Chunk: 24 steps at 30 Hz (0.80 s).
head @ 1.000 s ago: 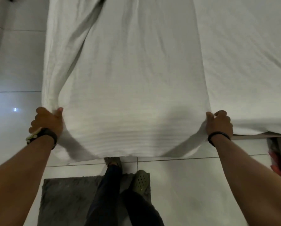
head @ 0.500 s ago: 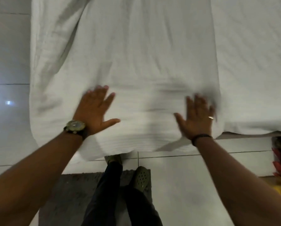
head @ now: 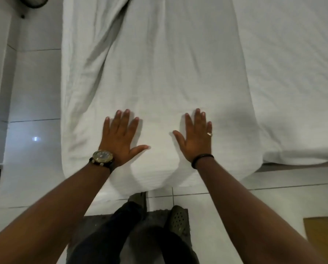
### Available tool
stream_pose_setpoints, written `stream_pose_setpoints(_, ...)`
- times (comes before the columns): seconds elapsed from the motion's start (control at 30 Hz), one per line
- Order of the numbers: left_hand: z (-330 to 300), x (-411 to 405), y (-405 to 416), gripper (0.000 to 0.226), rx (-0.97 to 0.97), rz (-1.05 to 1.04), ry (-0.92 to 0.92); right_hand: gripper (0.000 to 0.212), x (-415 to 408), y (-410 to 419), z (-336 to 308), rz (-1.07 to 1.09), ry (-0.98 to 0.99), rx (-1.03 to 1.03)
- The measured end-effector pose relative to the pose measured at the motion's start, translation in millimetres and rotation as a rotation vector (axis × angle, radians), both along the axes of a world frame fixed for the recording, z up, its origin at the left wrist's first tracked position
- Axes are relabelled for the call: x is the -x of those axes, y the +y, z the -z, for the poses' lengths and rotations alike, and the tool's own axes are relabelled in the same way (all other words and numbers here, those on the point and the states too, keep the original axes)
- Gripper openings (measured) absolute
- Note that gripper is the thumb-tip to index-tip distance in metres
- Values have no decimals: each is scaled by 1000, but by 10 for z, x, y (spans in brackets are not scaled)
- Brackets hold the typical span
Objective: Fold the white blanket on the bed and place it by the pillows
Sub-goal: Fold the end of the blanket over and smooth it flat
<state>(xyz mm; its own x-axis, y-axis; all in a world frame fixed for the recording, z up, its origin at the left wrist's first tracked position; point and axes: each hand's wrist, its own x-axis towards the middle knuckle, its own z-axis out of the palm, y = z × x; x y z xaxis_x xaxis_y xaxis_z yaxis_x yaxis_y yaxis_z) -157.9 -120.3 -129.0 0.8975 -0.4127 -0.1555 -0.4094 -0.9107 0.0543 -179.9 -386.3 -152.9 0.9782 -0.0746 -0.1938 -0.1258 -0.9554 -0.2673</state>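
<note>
The white blanket (head: 159, 73) lies as a long folded strip down the bed (head: 292, 73), its near end hanging over the bed's foot edge. My left hand (head: 121, 138), with a wristwatch, rests flat on the blanket's near end, fingers spread. My right hand (head: 196, 136), with a ring and a dark wristband, lies flat beside it, palm down, about a hand's width apart. Neither hand grips the cloth. The pillows are out of view.
White floor tiles (head: 31, 92) run along the left of the bed. A dark mat (head: 94, 225) lies under my feet. A yellowish object (head: 323, 237) sits on the floor at lower right. A dark round thing (head: 33, 1) shows at the top left.
Both hands let go of the blanket's near corners, moved inward onto its top and now press flat, closer together than half a second ago.
</note>
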Motion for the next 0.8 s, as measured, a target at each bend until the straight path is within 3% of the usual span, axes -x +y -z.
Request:
stream_pose_setpoints(0.17, 103, -925, 46, 96, -42, 254, -101, 78, -292, 224, 234, 157, 3, 75)
stream_pose_setpoints(0.3, 389, -1602, 49, 106, -118, 495, -100, 81, -368, 300, 459, 237, -42, 142)
stream_pose_setpoints(0.63, 632, -1755, -42, 112, -76, 499, 48, 79, -457, 290, 684, 285, -193, 204)
stream_pose_setpoints(0.8, 686, -1746, -13, 112, -37, 498, 14, 78, -475, 289, 741, 286, -263, 182)
